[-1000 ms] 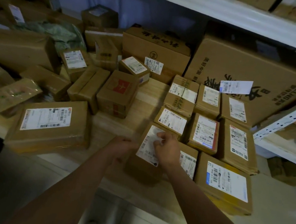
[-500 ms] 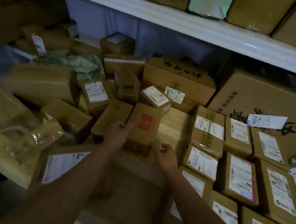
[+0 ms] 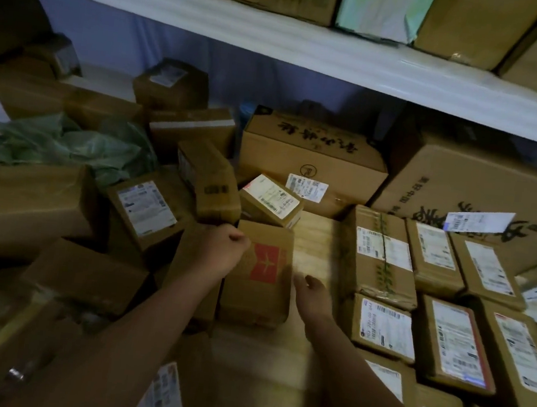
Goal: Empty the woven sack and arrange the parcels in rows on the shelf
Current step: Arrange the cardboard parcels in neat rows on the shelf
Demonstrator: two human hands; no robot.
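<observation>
Left hand seemingly grips red-marked box — right hand beside it.

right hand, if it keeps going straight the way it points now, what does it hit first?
Probably the small tilted white-labelled box beyond the bare wood. The right hand points up the gap beside the red-emblem box; depth is unclear.

Dim room; white upper shelf board, bluish wall.

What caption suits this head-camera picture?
Both hands reach for the red-marked parcel on the wooden shelf, beside labelled parcels in rows.
</observation>
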